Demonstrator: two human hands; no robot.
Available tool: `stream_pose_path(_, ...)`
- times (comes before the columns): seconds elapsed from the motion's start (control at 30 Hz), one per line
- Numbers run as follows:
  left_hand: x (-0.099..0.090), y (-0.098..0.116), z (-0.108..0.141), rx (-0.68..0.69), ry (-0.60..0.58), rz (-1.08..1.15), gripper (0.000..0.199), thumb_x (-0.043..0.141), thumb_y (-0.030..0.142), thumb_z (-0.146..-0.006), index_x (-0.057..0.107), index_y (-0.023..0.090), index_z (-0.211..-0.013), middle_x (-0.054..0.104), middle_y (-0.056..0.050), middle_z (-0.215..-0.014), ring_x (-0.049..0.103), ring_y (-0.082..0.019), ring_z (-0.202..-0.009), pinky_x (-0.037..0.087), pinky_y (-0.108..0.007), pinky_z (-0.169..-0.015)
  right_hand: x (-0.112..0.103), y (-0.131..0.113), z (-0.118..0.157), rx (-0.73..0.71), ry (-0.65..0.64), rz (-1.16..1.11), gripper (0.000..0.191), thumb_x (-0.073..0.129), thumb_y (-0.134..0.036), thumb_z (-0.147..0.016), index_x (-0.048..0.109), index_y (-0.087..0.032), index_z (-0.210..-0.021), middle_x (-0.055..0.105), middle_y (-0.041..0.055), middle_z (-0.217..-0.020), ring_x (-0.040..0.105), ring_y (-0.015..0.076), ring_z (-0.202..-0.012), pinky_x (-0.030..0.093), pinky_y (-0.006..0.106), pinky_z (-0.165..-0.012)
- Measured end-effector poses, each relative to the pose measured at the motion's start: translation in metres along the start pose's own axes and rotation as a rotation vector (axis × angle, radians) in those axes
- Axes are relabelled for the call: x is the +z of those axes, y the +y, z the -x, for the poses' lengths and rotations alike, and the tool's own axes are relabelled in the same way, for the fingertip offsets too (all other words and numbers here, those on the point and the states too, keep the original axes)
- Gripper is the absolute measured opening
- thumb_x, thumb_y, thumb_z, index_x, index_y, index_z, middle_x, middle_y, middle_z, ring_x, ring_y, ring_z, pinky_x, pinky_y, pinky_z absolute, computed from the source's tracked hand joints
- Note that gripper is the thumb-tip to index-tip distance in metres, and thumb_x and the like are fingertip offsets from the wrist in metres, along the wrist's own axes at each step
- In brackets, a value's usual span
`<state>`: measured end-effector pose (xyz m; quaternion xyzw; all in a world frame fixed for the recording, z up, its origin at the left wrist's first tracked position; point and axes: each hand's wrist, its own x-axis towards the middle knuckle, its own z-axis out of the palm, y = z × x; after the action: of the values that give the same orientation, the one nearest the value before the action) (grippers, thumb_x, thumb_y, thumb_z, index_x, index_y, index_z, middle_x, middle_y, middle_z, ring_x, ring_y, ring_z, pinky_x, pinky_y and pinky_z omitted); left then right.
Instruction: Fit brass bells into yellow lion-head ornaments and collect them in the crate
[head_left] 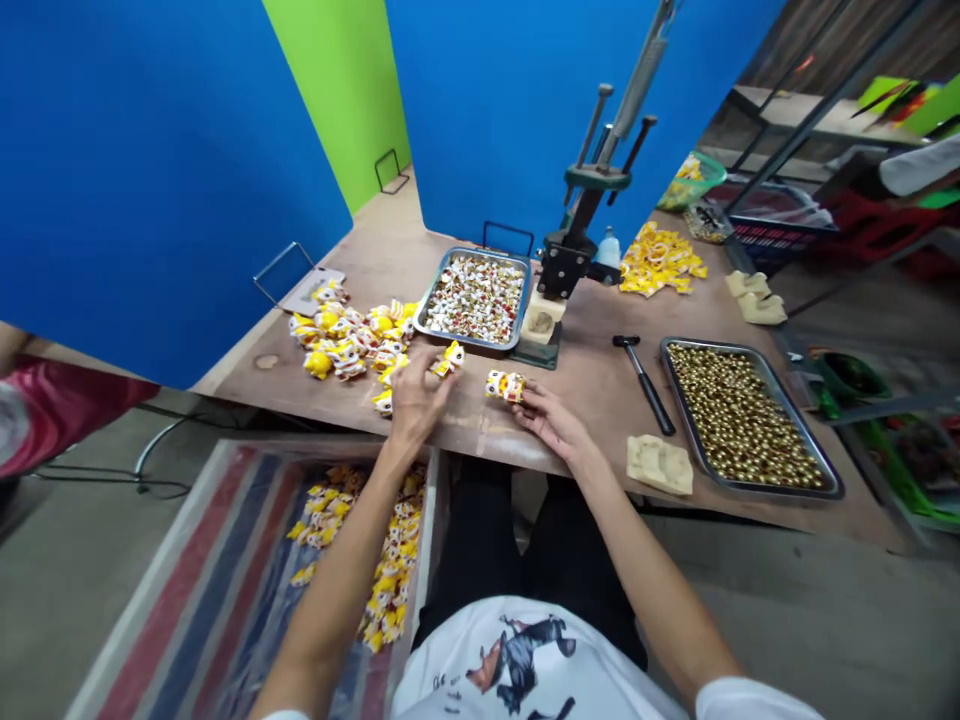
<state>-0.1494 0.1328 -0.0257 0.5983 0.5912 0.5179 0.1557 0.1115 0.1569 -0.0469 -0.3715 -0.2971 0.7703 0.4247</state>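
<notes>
Lighting: soft, moderate; faint sheen on brown tabletop (487,428), glints on gold beads (739,415). Right background: dimmer, blurred; edges visibly stretched.

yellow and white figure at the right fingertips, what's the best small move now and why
Perhaps settle the right hand a little further around the figure: the fingers appear to meet only its right end, while the left hand has another figure at its fingertips.

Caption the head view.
Left hand with one painted figure, right hand with another; hammer and gold beads to the right.
</notes>
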Motion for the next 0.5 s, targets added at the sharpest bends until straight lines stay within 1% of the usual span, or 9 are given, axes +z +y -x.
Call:
stream_pose_path(0.03,-0.003,0.007,0.004,-0.087,-0.004,0.219,0.053,0.086,0.041,-0.094,0.072,0.024,-0.142,0.079,-0.013,-0.129,0.075,-0.034,-0.123,0.055,-0.056,-0.117,0.000,-0.003,0.006,-0.024,-0.006,0.017,0.039,0.096,-0.022,-0.084,0.073,-0.024,-0.115,0.085,0.0029,-0.103,0.078,0.0114,-0.078,0.067,0.020,-0.075)
stream_pose_path(0.07,-0.006,0.015,0.012,-0.185,-0.022,0.442,0.061,0.087,0.044,-0.093,0.068,0.026,-0.149,0.079,-0.011,-0.127,0.078,-0.031,-0.116,0.062,-0.049,-0.107,0.001,-0.005,0.013,-0.049,-0.019,0.039,0.041,0.097,-0.026,-0.083,0.073,-0.024,-0.116,0.085,0.0026,-0.105,0.078,0.0115,-0.079,0.067,0.020,-0.076)
stream_pose_path(0.13,-0.015,0.029,0.036,-0.372,-0.065,0.833,0.072,0.087,0.046,-0.094,0.059,0.029,-0.158,0.077,-0.007,-0.119,0.081,-0.027,-0.108,0.066,-0.039,-0.093,0.008,-0.005,0.025,-0.070,-0.073,0.093,0.045,0.099,-0.033,-0.083,0.073,-0.025,-0.119,0.084,0.0018,-0.108,0.078,0.0122,-0.081,0.066,0.021,-0.078)
stream_pose_path(0.2,-0.026,0.036,0.073,-0.504,-0.059,1.089,0.070,0.085,0.043,-0.096,0.057,0.030,-0.159,0.076,-0.005,-0.115,0.081,-0.024,-0.104,0.067,-0.035,-0.088,0.022,0.006,0.036,-0.048,-0.155,0.166,0.047,0.098,-0.040,-0.086,0.072,-0.025,-0.122,0.084,0.0011,-0.107,0.078,0.0131,-0.082,0.064,0.023,-0.079)
stream_pose_path(0.27,-0.041,0.029,0.121,-0.604,0.030,1.187,0.062,0.083,0.037,-0.096,0.060,0.028,-0.153,0.077,-0.006,-0.117,0.081,-0.023,-0.101,0.066,-0.032,-0.084,0.040,0.031,0.043,-0.002,-0.260,0.275,0.047,0.096,-0.046,-0.089,0.071,-0.026,-0.124,0.083,0.0009,-0.102,0.077,0.0138,-0.081,0.063,0.025,-0.079)
stream_pose_path(0.3,-0.049,0.020,0.148,-0.657,0.104,1.191,0.057,0.083,0.035,-0.097,0.062,0.026,-0.149,0.077,-0.007,-0.121,0.080,-0.022,-0.100,0.066,-0.031,-0.081,0.051,0.051,0.045,0.034,-0.319,0.338,0.046,0.094,-0.048,-0.091,0.071,-0.025,-0.125,0.082,0.0007,-0.099,0.076,0.0141,-0.080,0.062,0.025,-0.078)
stream_pose_path(0.37,-0.066,-0.008,0.200,-0.786,0.293,1.144,0.049,0.083,0.031,-0.094,0.066,0.024,-0.140,0.076,-0.008,-0.125,0.078,-0.021,-0.098,0.065,-0.029,-0.077,0.074,0.101,0.043,0.160,-0.394,0.482,0.040,0.090,-0.048,-0.095,0.071,-0.024,-0.122,0.080,-0.0008,-0.091,0.073,0.0137,-0.076,0.059,0.024,-0.074)
stream_pose_path(0.43,-0.080,-0.046,0.243,-0.915,0.468,1.071,0.044,0.083,0.027,-0.091,0.067,0.021,-0.131,0.076,-0.007,-0.122,0.075,-0.020,-0.096,0.064,-0.030,-0.077,0.099,0.157,0.031,0.322,-0.392,0.618,0.028,0.084,-0.042,-0.101,0.070,-0.022,-0.115,0.075,-0.0026,-0.084,0.068,0.0119,-0.070,0.055,0.023,-0.068)
stream_pose_path(0.5,-0.089,-0.087,0.270,-1.013,0.572,0.989,0.038,0.081,0.024,-0.090,0.066,0.020,-0.125,0.074,-0.007,-0.116,0.073,-0.020,-0.095,0.063,-0.030,-0.079,0.121,0.209,0.013,0.432,-0.353,0.712,0.020,0.078,-0.037,-0.106,0.070,-0.019,-0.113,0.073,-0.0014,-0.086,0.065,0.0113,-0.068,0.056,0.024,-0.066)
